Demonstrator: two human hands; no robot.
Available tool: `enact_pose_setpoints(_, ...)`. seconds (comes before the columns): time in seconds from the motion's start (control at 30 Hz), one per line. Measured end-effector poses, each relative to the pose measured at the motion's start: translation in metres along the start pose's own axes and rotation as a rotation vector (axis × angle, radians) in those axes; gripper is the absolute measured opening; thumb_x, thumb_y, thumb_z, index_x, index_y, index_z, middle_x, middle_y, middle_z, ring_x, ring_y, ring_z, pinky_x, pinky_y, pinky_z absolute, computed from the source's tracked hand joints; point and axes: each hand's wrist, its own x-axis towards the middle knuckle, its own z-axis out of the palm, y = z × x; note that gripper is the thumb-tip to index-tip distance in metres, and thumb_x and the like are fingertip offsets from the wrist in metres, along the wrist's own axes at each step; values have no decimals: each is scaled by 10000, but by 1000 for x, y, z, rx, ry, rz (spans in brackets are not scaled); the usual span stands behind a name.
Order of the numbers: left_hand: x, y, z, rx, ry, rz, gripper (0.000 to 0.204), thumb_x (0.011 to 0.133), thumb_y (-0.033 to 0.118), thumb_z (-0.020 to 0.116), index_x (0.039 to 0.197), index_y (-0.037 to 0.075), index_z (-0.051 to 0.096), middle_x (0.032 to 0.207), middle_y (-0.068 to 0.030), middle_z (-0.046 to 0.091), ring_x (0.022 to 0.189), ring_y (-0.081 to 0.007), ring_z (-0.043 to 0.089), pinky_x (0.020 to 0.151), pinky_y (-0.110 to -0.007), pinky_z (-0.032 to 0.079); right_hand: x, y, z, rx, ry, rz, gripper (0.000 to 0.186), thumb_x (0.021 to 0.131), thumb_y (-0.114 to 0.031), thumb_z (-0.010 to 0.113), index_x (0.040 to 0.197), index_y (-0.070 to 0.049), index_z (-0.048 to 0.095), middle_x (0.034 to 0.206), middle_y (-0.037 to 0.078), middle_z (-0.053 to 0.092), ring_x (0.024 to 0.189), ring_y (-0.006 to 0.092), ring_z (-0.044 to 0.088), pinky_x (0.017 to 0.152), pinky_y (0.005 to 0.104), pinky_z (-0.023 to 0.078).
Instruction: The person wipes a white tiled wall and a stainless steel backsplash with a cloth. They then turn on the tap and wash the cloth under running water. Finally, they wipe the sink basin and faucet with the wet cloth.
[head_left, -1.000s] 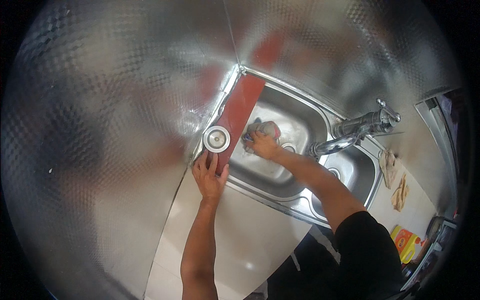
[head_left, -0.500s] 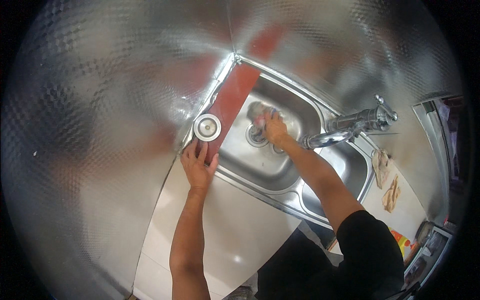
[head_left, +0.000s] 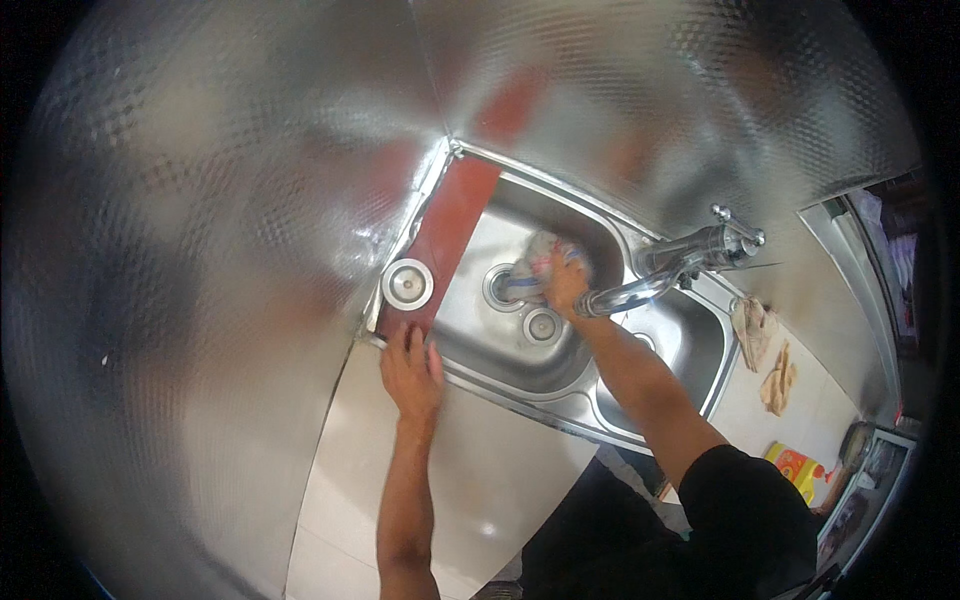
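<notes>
One cloth [head_left: 541, 250] in the larger basin [head_left: 472, 335]

The right hand [head_left: 568, 287] is clutching the cloth at the drain opening [head_left: 493, 290] — the left hand [head_left: 410, 378], spread loosely, is resting at the near end of the red board [head_left: 455, 225].

A black short sleeve [head_left: 748, 510] covers the right upper arm, while forearms [head_left: 407, 490], left hand [head_left: 411, 380] and right hand [head_left: 568, 284] are bare.

Person's left forearm [head_left: 407, 490], bare, extended forward from the lower edge; left hand [head_left: 411, 380], palm down, fingers extended. Right forearm [head_left: 645, 385], bare, slanting forward and leftward; right hand [head_left: 567, 284], fingers bent in a grip, slightly blurred.
</notes>
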Motion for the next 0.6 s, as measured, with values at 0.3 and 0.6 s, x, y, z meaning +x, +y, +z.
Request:
enact_pose_setpoints(0.3, 55, 103, 140, -1754, -395, -1264, 650, 1004, 485, 627, 1390, -30, 539, 1341, -196, 621, 1183, -336, 641, 1040, -423, 506, -74, -38, -20, 1475, -370, 188, 556, 831, -267, 698, 1333, -42, 615, 1209, 122, 671, 1091, 244, 651, 983, 380, 513)
enact_pose_setpoints(0.6, 52, 123, 137, -1226, -340, -1047, 624, 996, 484, 652, 1288, -66, 618, 1208, -195, 673, 1122, -256, 643, 969, -374, 510, -64, -18, -18, 1712, -410, 330, 775, 959, -642, 601, 1441, -40, 522, 1407, 149, 583, 1273, 252, 560, 1111, 418, 436)
